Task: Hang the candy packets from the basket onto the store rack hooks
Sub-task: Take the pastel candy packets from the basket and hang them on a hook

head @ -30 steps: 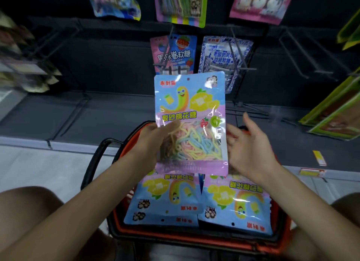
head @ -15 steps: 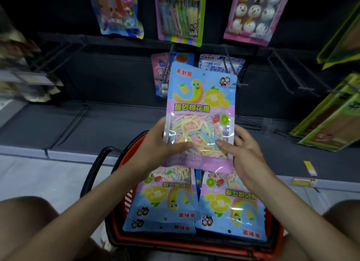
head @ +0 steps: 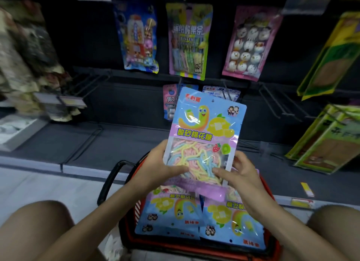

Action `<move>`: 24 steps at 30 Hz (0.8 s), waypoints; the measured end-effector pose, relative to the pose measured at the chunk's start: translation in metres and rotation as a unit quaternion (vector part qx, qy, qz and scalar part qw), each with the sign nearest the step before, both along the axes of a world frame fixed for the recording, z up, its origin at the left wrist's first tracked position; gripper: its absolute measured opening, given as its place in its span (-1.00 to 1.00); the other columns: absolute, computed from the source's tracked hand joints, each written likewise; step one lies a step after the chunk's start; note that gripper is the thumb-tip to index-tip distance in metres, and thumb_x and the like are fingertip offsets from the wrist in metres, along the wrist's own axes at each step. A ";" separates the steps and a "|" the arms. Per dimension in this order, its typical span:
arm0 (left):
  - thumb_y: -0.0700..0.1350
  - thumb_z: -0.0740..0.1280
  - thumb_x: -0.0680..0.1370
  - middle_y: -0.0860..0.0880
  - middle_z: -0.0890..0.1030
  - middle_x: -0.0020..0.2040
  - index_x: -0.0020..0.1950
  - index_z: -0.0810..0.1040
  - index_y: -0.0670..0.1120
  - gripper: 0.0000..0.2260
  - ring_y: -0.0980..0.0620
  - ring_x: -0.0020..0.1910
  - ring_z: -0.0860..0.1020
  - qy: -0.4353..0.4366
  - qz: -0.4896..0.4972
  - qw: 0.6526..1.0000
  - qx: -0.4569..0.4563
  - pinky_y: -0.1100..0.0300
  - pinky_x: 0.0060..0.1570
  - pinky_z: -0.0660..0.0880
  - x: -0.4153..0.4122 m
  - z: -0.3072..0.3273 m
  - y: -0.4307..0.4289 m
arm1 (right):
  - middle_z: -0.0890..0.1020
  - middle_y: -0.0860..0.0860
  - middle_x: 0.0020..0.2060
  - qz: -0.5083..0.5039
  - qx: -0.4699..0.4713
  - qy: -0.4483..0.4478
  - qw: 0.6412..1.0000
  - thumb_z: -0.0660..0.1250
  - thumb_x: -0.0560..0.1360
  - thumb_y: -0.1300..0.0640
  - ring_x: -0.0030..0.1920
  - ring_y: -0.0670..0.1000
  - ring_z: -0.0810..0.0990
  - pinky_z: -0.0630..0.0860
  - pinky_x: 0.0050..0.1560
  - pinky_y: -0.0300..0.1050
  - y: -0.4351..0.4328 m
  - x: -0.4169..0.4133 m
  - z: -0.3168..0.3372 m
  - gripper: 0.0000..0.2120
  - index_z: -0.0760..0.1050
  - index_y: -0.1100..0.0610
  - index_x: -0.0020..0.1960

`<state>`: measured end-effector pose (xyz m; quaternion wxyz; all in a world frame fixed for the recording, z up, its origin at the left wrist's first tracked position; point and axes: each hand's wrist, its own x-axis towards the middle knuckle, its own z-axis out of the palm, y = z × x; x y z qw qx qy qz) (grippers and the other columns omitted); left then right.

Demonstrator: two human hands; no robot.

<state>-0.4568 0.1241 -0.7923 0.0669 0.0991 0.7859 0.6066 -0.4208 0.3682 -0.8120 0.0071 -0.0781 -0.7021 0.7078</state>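
One dark store rack (head: 87,46) fills the upper half of the frame. Three hanging packets (head: 188,40) run in a row across its top centre, and green-and-yellow bags (head: 327,140) crowd the right edge. Below, at lower centre, sits a red basket (head: 136,208) with a black handle (head: 109,175) on its left side. Two blue packets (head: 167,218) lie flat inside it, side by side, their print upside down from here. Over the basket, in the middle of the frame, a candy packet (head: 206,128) of the same kind is held upright and tilted a little to the right, pastel strips showing through its window. The left hand (head: 161,167) grips its lower left edge, thumb across the front. The right hand (head: 243,175) pinches the lower right edge, thumb on the window. The packet's top covers part of two lower-row packets (head: 169,102). Bare wire hooks (head: 272,102) jut out just right of them.
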 end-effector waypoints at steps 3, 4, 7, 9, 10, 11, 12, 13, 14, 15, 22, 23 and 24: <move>-0.22 0.57 0.50 0.04 0.72 0.14 0.31 0.53 -0.03 -0.56 0.07 0.09 0.71 0.027 -0.010 0.999 0.030 0.14 0.03 0.66 0.004 0.013 -0.004 | 0.73 -0.01 0.04 -0.003 0.012 0.038 0.999 0.55 0.42 0.38 0.07 0.04 0.72 0.67 0.06 0.01 -0.001 0.000 0.021 -0.55 0.55 0.06 0.22; -0.21 0.52 0.54 0.03 0.72 0.17 0.33 0.54 -0.04 -0.62 0.04 0.12 0.71 0.034 -0.008 0.999 0.041 0.08 0.10 0.66 0.005 0.018 -0.005 | 0.73 -0.01 0.03 -0.005 0.015 0.051 0.999 0.55 0.42 0.39 0.06 0.04 0.72 0.67 0.01 -0.05 -0.001 -0.001 0.029 -0.56 0.56 0.08 0.21; -0.22 0.42 0.63 -0.04 0.71 0.21 0.33 0.58 -0.07 -0.73 -0.07 0.20 0.68 0.048 0.002 0.996 0.074 -0.05 0.23 0.60 0.005 0.034 -0.010 | 0.73 0.01 0.02 0.000 0.034 0.089 0.995 0.55 0.41 0.41 0.04 0.05 0.72 0.63 -0.11 -0.17 -0.002 -0.005 0.052 -0.59 0.56 0.11 0.16; -0.25 0.41 0.63 -0.08 0.72 0.19 0.31 0.59 -0.12 -0.75 -0.12 0.19 0.69 0.062 0.017 0.995 0.077 -0.07 0.23 0.61 0.002 0.049 -0.012 | 0.72 0.01 0.04 0.003 0.055 0.122 0.991 0.55 0.41 0.41 0.06 0.05 0.72 0.63 -0.10 -0.19 -0.004 -0.011 0.070 -0.58 0.56 0.09 0.16; -0.26 0.42 0.62 -0.09 0.73 0.17 0.29 0.60 -0.14 -0.76 -0.15 0.17 0.69 0.071 0.028 0.994 0.077 -0.08 0.21 0.62 0.001 0.057 -0.012 | 0.71 0.01 0.07 0.004 0.070 0.140 0.988 0.55 0.42 0.40 0.07 0.05 0.71 0.64 -0.06 -0.18 -0.005 -0.014 0.081 -0.57 0.55 0.07 0.18; -0.28 0.43 0.61 -0.09 0.74 0.14 0.26 0.62 -0.15 -0.77 -0.16 0.15 0.70 0.084 0.038 0.993 0.077 -0.07 0.17 0.64 -0.002 0.066 -0.012 | 0.70 0.00 0.10 0.004 0.088 0.160 0.983 0.56 0.42 0.38 0.09 0.05 0.71 0.65 -0.01 -0.13 -0.006 -0.017 0.093 -0.54 0.54 0.04 0.21; -0.29 0.45 0.59 -0.08 0.75 0.10 0.24 0.63 -0.16 -0.77 -0.15 0.11 0.71 0.097 0.050 0.991 0.076 -0.03 0.11 0.66 -0.005 0.076 -0.012 | 0.69 -0.01 0.12 0.003 0.105 0.180 0.978 0.57 0.42 0.35 0.11 0.05 0.70 0.66 0.06 -0.05 -0.008 -0.021 0.105 -0.49 0.52 0.00 0.26; -0.31 0.46 0.57 -0.05 0.76 0.06 0.21 0.63 -0.17 -0.78 -0.11 0.06 0.73 0.110 0.062 0.989 0.079 0.06 0.01 0.67 -0.008 0.088 -0.012 | 0.68 -0.02 0.13 -0.002 0.114 0.197 0.974 0.58 0.43 0.32 0.11 0.03 0.70 0.65 0.11 0.04 -0.010 -0.024 0.117 -0.43 0.48 -0.05 0.32; -0.32 0.47 0.55 -0.02 0.77 0.02 0.19 0.63 -0.17 -0.78 -0.04 0.01 0.73 0.123 0.075 0.986 0.086 0.16 -0.07 0.66 -0.010 0.101 -0.012 | 0.68 -0.03 0.13 -0.009 0.116 0.213 0.970 0.58 0.44 0.30 0.10 0.00 0.71 0.65 0.13 0.10 -0.012 -0.026 0.130 -0.36 0.42 -0.10 0.38; -0.33 0.49 0.53 -0.01 0.77 0.00 0.18 0.61 -0.17 -0.76 0.01 -0.02 0.73 0.137 0.089 0.982 0.099 0.23 -0.13 0.63 -0.013 0.115 -0.011 | 0.68 -0.03 0.11 -0.016 0.113 0.232 0.966 0.57 0.45 0.29 0.08 -0.03 0.71 0.65 0.13 0.10 -0.014 -0.028 0.144 -0.31 0.37 -0.16 0.41; -0.18 0.55 0.52 -0.06 0.73 0.03 0.22 0.49 0.09 -0.61 -0.02 -0.04 0.73 0.238 0.163 0.946 0.146 0.02 -0.04 0.68 -0.031 0.199 -0.010 | 0.60 -0.20 0.15 -0.055 0.140 0.354 0.923 0.57 0.47 0.19 0.10 -0.07 0.66 0.65 0.08 0.05 -0.031 -0.055 0.226 -0.47 0.43 -0.26 0.22; -0.15 0.56 0.52 -0.05 0.72 0.05 0.23 0.48 0.12 -0.61 -0.02 -0.01 0.72 0.250 0.168 0.943 0.145 -0.01 -0.01 0.68 -0.036 0.209 -0.010 | 0.58 -0.27 0.15 -0.057 0.154 0.365 0.916 0.56 0.48 0.18 0.10 -0.11 0.64 0.63 0.08 0.01 -0.033 -0.060 0.237 -0.48 0.43 -0.28 0.22; -0.12 0.56 0.52 -0.05 0.71 0.09 0.25 0.48 0.14 -0.59 -0.02 0.02 0.72 0.261 0.172 0.939 0.141 -0.05 0.02 0.68 -0.041 0.218 -0.011 | 0.56 -0.35 0.16 -0.055 0.168 0.374 0.911 0.55 0.49 0.17 0.11 -0.18 0.61 0.61 0.08 -0.06 -0.036 -0.064 0.247 -0.48 0.42 -0.31 0.22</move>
